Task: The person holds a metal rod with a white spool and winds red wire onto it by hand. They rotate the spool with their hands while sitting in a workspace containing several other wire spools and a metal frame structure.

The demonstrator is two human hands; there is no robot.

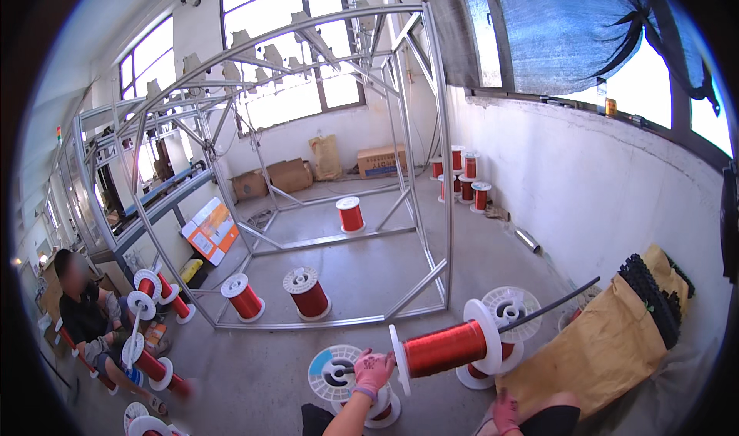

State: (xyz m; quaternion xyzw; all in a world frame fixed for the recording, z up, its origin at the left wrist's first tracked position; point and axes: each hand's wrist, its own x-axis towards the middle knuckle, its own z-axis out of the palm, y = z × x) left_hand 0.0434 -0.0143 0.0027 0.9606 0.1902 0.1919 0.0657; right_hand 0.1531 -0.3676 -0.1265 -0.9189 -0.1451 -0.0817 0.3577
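My left hand point(373, 372), in a pink glove, is closed around a dark rod point(550, 307) close to one end of a spool of red wire point(445, 350). The rod runs through this spool, which lies tilted with its right end higher, and sticks out far to the upper right. Below my left hand stands another spool with a white flange point(327, 364) bearing a blue patch. Low in the view, my right hand point(506, 414), also pink-gloved, is beside my leg near a brown paper sack point(585, 359). Its fingers are too unclear to read.
Behind the held spool stands a white-flanged spool point(511, 310). A metal frame point(331, 324) rises ahead, with red spools point(310, 294) inside it. More spools point(466, 178) stand by the right wall. At left, a person point(96, 313) sits among several spools point(150, 367).
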